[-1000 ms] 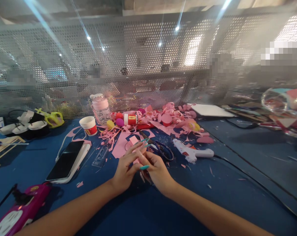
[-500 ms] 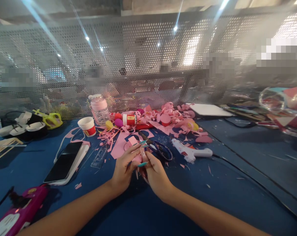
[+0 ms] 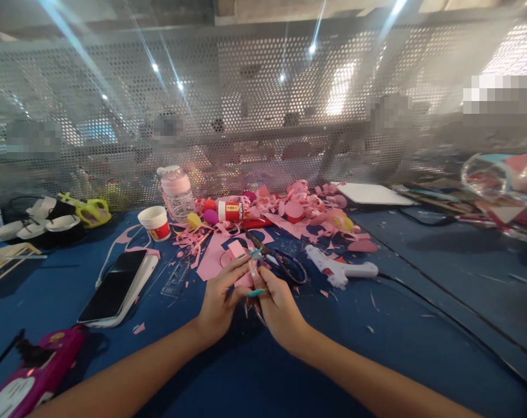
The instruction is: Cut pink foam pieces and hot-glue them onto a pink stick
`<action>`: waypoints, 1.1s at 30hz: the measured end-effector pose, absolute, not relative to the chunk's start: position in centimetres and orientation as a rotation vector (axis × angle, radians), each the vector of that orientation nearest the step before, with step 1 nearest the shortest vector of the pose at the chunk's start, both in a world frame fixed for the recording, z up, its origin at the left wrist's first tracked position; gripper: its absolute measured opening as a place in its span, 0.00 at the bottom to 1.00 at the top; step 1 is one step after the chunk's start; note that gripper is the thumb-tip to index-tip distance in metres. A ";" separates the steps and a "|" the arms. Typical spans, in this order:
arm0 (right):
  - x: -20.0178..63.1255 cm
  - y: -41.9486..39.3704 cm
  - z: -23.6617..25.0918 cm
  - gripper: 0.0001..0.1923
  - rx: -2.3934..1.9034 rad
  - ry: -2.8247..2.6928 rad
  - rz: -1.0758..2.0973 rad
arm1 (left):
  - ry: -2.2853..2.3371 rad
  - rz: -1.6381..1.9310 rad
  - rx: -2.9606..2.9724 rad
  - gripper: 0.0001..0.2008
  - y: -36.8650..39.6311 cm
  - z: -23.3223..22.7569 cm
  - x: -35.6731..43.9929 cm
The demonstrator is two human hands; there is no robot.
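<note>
**Pink scrap pinched between both hands**

Pink paper piece (image 3: 246, 280) sits low over the bench (image 3: 398, 325), pinched by fingers of your left hand (image 3: 219, 302) and right hand (image 3: 278, 305). Squeeze unevenly and it may crease or tear; the scissors (image 3: 280, 261) lie just beyond your fingertips.

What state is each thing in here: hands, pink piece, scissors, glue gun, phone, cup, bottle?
Left hand: fingers closed on the pink piece.
Right hand: pinching the same piece.
Pink piece: held between both hands, above the table.
Scissors: lying on the table, unheld.
Glue gun: lying on its side, cord attached.
Phone: flat, screen dark.
Cup: upright.
Bottle: upright, capped.
</note>
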State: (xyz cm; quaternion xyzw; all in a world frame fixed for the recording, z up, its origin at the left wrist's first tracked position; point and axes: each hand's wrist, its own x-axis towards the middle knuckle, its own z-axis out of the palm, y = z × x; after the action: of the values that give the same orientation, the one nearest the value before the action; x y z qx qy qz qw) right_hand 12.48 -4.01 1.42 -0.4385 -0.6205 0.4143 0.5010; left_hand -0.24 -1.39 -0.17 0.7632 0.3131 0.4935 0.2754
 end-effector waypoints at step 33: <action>12.8 -3.9 1.2 0.10 -1.107 -1.655 0.727 | 0.897 1.408 2.132 0.18 -1.8 0.2 0.0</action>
State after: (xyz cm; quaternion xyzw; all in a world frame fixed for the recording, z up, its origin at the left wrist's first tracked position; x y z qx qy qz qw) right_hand 12.79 -3.94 1.21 -0.4556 -0.6811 0.2991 0.4889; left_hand -0.01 -1.77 0.24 0.7689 0.3234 0.5077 0.2154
